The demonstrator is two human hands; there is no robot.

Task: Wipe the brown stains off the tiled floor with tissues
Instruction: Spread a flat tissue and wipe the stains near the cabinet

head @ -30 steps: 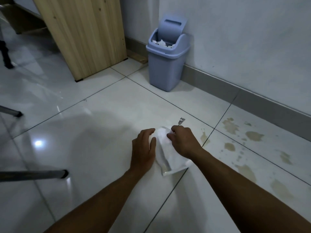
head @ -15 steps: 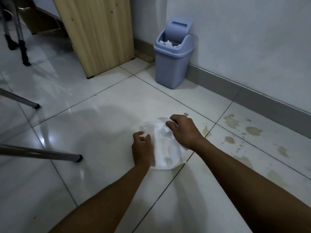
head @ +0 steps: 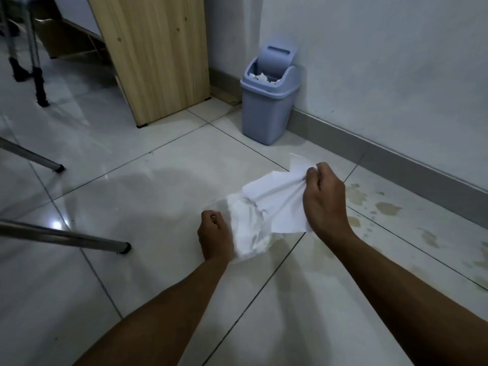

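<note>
We list our left hand [head: 215,235] gripping the tissue pack [head: 248,228], right hand [head: 323,199] pinching a tissue [head: 277,196] drawn from it, brown stains [head: 388,208] further right on the floor; a hard tug may tear it.

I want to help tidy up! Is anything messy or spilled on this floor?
Yes. Brown stains are splattered over the white floor tiles near the wall, right of the hands. The blue bin is stuffed with crumpled tissues up to its rim.
</note>
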